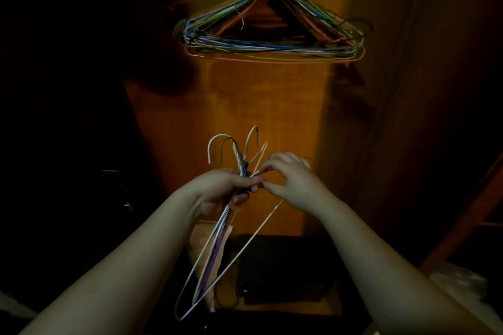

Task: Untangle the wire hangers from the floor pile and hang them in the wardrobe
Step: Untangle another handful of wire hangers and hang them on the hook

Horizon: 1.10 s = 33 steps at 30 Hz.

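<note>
Left hand (226, 187): grip closed around the necks of a bunch of wire hangers (217, 228), just below the twisted wire. Hooks (234, 145) pointing up above the fist; four countable, white, dark blue and pale orange. Hanger bodies hanging down and toward the camera between the two forearms, lower loops near the bottom of the view.

Right hand (288, 177): grip closed in a pinch, thumb and fingers on a single thin wire at the bunch's neck, just beside the left-hand fingers. One white hanger arm (253, 236) splayed out to the right of the bunch, below the right hand.

Hung hangers (272, 32): dense multicoloured cluster suspended high in the wardrobe (266, 100), well above both hands, against the orange wooden back panel. Rail not discernible in the dark.

Dark box (285, 272) on the wardrobe bottom, behind the bunch. Pale bag (460, 280) at lower right, blurred.
</note>
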Available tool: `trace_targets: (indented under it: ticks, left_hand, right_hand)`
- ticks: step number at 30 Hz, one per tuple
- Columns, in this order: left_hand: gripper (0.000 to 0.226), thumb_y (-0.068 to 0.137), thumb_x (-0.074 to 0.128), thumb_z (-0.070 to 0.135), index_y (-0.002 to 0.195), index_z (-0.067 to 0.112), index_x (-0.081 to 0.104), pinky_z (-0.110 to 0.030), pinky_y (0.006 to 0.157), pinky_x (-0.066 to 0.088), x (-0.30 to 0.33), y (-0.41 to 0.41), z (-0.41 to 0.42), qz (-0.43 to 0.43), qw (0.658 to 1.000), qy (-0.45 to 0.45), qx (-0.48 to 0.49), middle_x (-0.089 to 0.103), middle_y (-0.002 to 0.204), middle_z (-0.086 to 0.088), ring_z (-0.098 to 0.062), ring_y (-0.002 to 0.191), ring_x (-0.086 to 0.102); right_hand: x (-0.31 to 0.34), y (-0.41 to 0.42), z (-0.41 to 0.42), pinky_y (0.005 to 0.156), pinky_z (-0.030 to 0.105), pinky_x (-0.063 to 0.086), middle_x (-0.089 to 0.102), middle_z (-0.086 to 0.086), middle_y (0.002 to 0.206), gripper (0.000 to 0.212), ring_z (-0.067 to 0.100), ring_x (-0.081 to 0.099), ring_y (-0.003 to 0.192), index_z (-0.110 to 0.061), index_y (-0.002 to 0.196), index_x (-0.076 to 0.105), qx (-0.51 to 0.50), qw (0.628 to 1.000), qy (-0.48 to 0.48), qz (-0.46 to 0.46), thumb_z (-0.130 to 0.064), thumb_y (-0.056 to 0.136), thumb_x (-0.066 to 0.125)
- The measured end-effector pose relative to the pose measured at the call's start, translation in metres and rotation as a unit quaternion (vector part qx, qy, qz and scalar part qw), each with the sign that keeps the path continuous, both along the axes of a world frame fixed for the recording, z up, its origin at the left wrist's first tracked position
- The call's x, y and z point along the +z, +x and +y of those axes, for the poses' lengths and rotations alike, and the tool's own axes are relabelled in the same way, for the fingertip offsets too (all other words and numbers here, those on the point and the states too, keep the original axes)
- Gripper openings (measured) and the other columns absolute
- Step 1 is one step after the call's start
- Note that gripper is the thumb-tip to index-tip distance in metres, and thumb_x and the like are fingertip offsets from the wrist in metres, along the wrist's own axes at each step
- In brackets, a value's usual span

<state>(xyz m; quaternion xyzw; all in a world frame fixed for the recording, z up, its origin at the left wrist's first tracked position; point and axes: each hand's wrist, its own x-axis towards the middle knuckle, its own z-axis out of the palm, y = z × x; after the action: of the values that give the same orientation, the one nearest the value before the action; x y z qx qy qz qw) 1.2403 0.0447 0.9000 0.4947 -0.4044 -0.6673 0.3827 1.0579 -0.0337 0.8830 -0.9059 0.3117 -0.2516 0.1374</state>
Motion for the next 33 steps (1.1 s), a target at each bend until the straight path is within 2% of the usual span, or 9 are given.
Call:
trace_targets:
  ticks: [3,6,9,15,19,23,26,29,33]
  left_hand:
    - [0.009,0.093,0.053,0.007,0.100,0.005,0.057,-0.019,0.042,0.027,-0.001,-0.007,0.000,0.014,1.000,0.001,0.004,0.057,0.069,-0.001,-0.008,0.048,0.041]
    - [0.028,0.085,0.051,0.000,0.113,0.002,0.055,-0.019,0.043,0.028,-0.003,-0.005,0.000,0.057,0.998,0.006,0.003,0.059,0.083,-0.007,-0.012,0.056,0.045]
    - [0.029,0.086,0.050,0.001,0.115,0.002,0.054,-0.019,0.044,0.030,-0.001,-0.002,0.001,0.046,0.999,0.007,-0.003,0.061,0.087,-0.009,-0.013,0.059,0.047]
    - [0.012,0.099,0.043,0.007,0.097,0.003,0.054,-0.016,0.040,0.032,0.007,-0.011,0.001,-0.010,1.000,-0.004,-0.029,0.060,0.061,0.000,-0.007,0.045,0.045]
    - [0.009,0.094,0.051,0.003,0.099,0.001,0.058,-0.016,0.042,0.039,0.004,-0.008,-0.001,0.009,1.000,-0.012,-0.007,0.064,0.072,-0.005,-0.008,0.049,0.050]
    - [0.031,0.083,0.064,0.004,0.113,0.000,0.060,-0.020,0.052,0.053,0.005,-0.005,0.000,0.069,0.998,-0.011,0.005,0.068,0.093,-0.013,-0.013,0.062,0.065]
    - [0.039,0.079,0.066,0.001,0.118,-0.003,0.060,-0.026,0.061,0.059,0.006,-0.003,0.001,0.128,0.992,0.004,0.012,0.069,0.099,-0.017,-0.019,0.071,0.070]
    - [0.036,0.085,0.059,0.000,0.121,-0.003,0.058,-0.028,0.066,0.061,0.006,-0.002,0.001,0.148,0.989,-0.002,0.018,0.072,0.099,-0.016,-0.020,0.073,0.073]
    - [0.027,0.085,0.052,-0.001,0.110,0.002,0.060,-0.026,0.059,0.059,0.009,-0.007,0.002,0.115,0.992,-0.031,0.051,0.072,0.090,-0.014,-0.019,0.067,0.071]
  right_hand:
    - [-0.003,0.001,-0.001,0.101,0.034,0.023,0.049,-0.014,0.124,0.024,0.009,0.035,0.125,-0.033,0.113,0.061,-0.011,1.000,-0.010,0.011,-0.043,0.091,0.061]
    - [-0.006,0.001,0.001,0.100,0.034,0.025,0.051,-0.013,0.124,0.024,0.009,0.037,0.122,-0.032,0.114,0.061,-0.011,1.000,-0.023,0.001,-0.041,0.092,0.059]
    - [-0.009,-0.001,0.002,0.096,0.030,0.023,0.051,-0.012,0.124,0.027,0.008,0.037,0.122,-0.032,0.118,0.062,-0.010,0.999,-0.032,-0.002,-0.041,0.094,0.057]
    - [-0.010,0.004,0.000,0.101,0.036,0.028,0.049,-0.011,0.118,0.015,0.011,0.037,0.120,-0.030,0.104,0.061,-0.012,1.000,-0.022,-0.005,-0.038,0.091,0.061]
    - [-0.007,0.004,-0.006,0.093,0.032,0.032,0.046,-0.014,0.107,0.010,0.007,0.037,0.107,-0.032,0.092,0.052,0.021,0.999,0.025,-0.018,-0.032,0.091,0.062]
    - [-0.004,0.003,-0.008,0.084,0.026,0.037,0.048,-0.011,0.098,0.012,0.009,0.044,0.099,-0.026,0.091,0.049,0.054,0.993,0.087,-0.054,-0.022,0.094,0.060]
    - [0.001,0.001,-0.011,0.085,0.027,0.039,0.050,-0.007,0.100,0.011,0.011,0.047,0.098,-0.022,0.092,0.050,0.069,0.992,0.088,-0.063,-0.017,0.094,0.060]
    - [0.006,-0.003,-0.015,0.087,0.027,0.040,0.051,-0.006,0.101,0.011,0.011,0.049,0.097,-0.022,0.091,0.051,0.082,0.992,0.081,-0.058,-0.017,0.093,0.061]
    - [0.013,-0.009,-0.020,0.092,0.028,0.041,0.055,-0.003,0.104,0.017,0.012,0.051,0.102,-0.026,0.087,0.050,0.092,0.990,0.075,-0.070,-0.016,0.092,0.062]
